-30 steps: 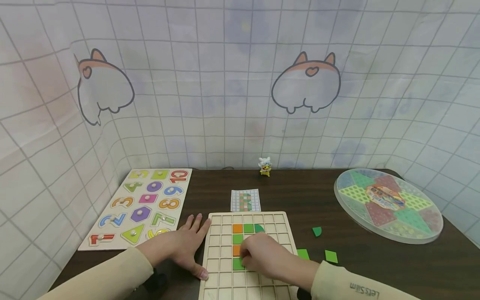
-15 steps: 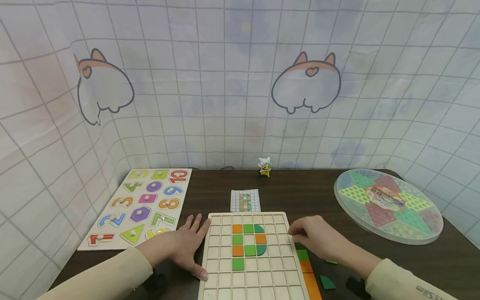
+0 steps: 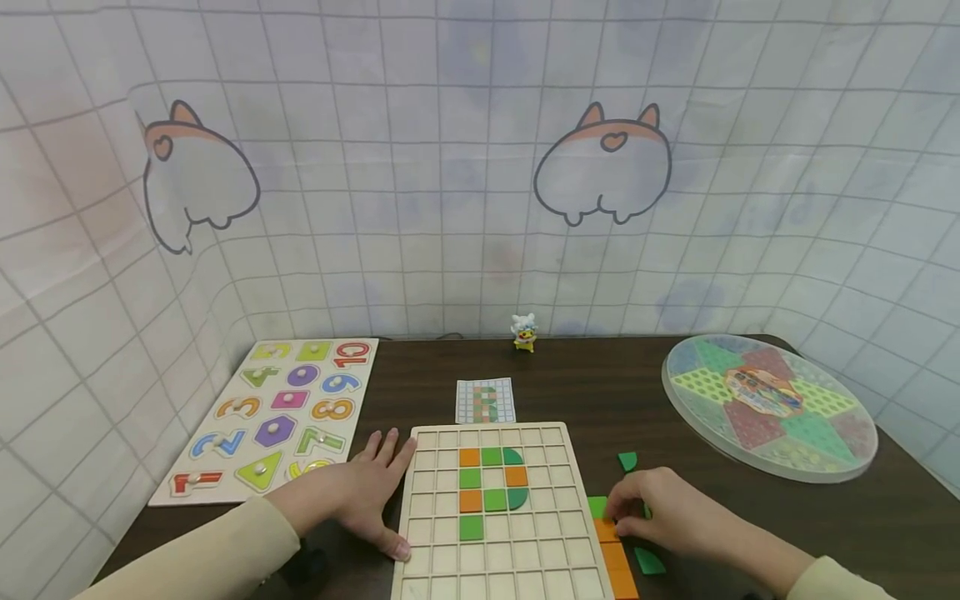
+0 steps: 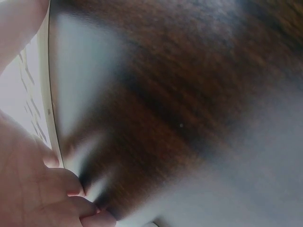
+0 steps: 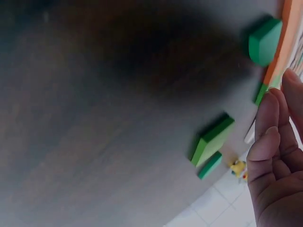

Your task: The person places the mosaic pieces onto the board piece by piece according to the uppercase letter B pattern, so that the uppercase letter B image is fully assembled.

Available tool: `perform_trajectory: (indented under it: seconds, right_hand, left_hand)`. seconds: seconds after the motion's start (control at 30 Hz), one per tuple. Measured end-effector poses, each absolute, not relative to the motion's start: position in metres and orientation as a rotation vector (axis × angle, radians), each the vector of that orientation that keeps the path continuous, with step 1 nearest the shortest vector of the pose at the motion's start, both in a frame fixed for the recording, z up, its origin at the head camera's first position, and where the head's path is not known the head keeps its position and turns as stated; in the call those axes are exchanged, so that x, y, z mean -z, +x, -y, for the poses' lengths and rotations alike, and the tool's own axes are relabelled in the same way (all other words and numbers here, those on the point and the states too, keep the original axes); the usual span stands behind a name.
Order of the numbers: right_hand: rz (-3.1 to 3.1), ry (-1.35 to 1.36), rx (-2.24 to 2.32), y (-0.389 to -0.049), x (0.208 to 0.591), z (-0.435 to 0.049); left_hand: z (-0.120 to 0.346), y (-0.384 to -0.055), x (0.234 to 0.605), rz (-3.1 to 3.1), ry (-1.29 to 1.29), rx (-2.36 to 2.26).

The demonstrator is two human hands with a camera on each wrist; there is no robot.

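My left hand lies with spread fingers at the left edge of the wooden grid board, its thumb over the rim. In the board's squares sit orange and green square tiles, such as a green tile, and two dark green quarter-round tiles, one a lower quarter-round. My right hand is at the row of tiles along the board's right edge. Its thumb and fingertips stand slightly apart over an orange tile row, beside a green tile; the right wrist view shows nothing between them.
A small pattern card lies behind the board. Loose quarter-round tiles are on the dark table. A number puzzle stands left, a round game board right, and a small figurine at the back.
My right hand has left the grid and moved right and down to the tile row. An orange tile and a lower quarter-round, earlier hidden by it, now show. My left hand stays put.
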State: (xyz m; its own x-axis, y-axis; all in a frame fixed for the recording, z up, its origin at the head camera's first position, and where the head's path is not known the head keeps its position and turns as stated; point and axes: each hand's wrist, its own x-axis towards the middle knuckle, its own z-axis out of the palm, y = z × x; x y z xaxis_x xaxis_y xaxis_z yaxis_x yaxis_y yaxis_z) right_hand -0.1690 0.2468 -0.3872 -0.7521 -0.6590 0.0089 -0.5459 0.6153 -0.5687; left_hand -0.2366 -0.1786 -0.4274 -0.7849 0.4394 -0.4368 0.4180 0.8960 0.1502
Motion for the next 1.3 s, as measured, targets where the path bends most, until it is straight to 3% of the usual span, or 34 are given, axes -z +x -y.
perform_trajectory:
  seconds: [1.3]
  right_hand:
    - [-2.588,-0.815,0.807,-0.1704,0.3881,-0.2396]
  left_hand:
    - [0.1829,-0.2374,0.4307,-2.599,0.653,-0.079]
